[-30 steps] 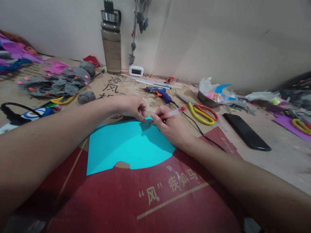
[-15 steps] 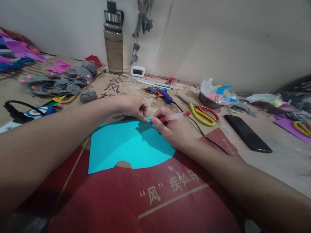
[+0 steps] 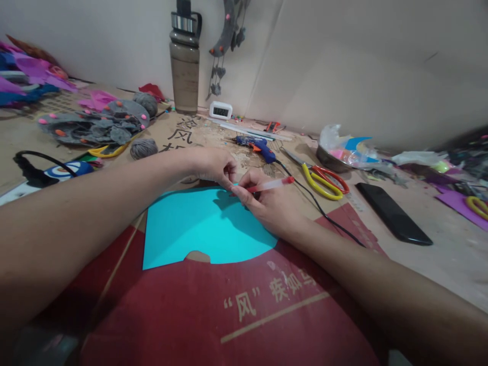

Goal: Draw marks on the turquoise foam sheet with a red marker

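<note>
A turquoise sheet (image 3: 183, 223), likely foam or paper, lies flat on red printed cardboard (image 3: 160, 305); its lower edge has a rounded notch and curves at the right. Over the sheet's far edge, my left hand (image 3: 215, 165) is closed in a pinch. A tiny turquoise piece (image 3: 235, 184) shows at its fingertips, mostly hidden by the fingers. My right hand (image 3: 267, 203) holds a red-capped pen (image 3: 272, 184) with a clear barrel, its tip end close against the left fingertips. Both hands nearly touch.
Beyond the hands lie a blue glue gun (image 3: 255, 146) with a black cord, scissors (image 3: 320, 180) and a white digital clock (image 3: 220, 110). A tall bottle (image 3: 185, 76) stands by the wall. At right is a black phone (image 3: 394, 213); at left, grey yarn (image 3: 144, 149) and a power strip (image 3: 23, 193).
The whole view has shifted slightly, so things appear a little farther right. The hands stay together at the sheet's far edge, and the pen has tilted or slid only slightly.
</note>
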A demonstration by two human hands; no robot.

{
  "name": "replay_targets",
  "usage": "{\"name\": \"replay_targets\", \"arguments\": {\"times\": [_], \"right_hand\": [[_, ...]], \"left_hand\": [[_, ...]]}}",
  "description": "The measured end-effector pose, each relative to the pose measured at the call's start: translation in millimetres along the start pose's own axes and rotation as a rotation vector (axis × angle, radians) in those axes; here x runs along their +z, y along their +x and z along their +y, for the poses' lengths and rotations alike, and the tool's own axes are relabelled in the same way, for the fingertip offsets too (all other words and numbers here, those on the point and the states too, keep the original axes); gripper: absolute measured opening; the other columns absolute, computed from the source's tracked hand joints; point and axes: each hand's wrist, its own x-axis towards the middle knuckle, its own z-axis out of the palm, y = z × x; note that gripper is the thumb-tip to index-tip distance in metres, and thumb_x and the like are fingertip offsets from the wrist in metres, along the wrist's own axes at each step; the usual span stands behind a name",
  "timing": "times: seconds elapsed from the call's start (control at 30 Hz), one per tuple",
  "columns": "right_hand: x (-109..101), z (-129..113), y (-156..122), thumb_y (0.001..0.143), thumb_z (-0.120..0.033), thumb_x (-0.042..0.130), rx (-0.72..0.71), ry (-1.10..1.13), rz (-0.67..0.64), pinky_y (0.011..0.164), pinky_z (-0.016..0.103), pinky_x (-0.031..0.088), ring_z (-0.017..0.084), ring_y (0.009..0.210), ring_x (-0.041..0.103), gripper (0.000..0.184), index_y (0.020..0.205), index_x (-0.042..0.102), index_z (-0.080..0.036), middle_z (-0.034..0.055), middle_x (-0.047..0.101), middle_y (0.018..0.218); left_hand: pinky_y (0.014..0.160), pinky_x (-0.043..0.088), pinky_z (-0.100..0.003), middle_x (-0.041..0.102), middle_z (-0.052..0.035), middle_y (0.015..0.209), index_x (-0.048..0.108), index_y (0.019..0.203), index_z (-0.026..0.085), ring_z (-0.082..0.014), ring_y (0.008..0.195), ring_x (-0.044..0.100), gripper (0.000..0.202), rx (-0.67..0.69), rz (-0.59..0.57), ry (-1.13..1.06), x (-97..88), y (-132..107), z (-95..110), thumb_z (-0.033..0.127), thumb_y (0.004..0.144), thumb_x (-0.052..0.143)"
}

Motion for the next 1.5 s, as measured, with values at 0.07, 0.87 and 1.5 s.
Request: {"name": "replay_targets", "arguments": {"times": [0.07,0.87,1.5], "right_hand": [[0.4,-0.4,0.6,0.090,-0.043,0.050,-0.002,-0.008,0.005,0.058,0.027,0.037,0.014,0.064,0.051,0.024,0.080,0.052,-0.021,0.0003,0.058,0.072],[0.8,-0.2,1.1,0.089,-0.040,0.051,-0.009,0.031,0.010,0.060,0.027,0.038,0.014,0.067,0.051,0.021,0.079,0.052,-0.022,0.0002,0.058,0.074],[-0.9,-1.8,1.2,0.090,-0.039,0.050,-0.011,-0.012,-0.009,0.061,0.028,0.038,0.015,0.068,0.053,0.021,0.079,0.051,-0.022,0.0003,0.058,0.074]], "left_hand": [[0.055,0.033,-0.023,0.059,0.0028,0.064,0.064,0.079,0.017,-0.0109,0.058,0.050,0.017,-0.002,0.002,0.008,-0.1,-0.2,0.9,0.030,0.069,0.068],[0.059,0.031,-0.023,0.061,0.0028,0.066,0.065,0.080,0.017,-0.0124,0.065,0.050,0.016,-0.018,-0.025,0.006,-0.3,2.2,1.6,0.027,0.067,0.067],[0.059,0.031,-0.022,0.056,0.0040,0.061,0.063,0.078,0.014,-0.0104,0.063,0.047,0.010,0.021,-0.014,0.010,-2.3,-3.6,7.9,0.020,0.071,0.065]]}}
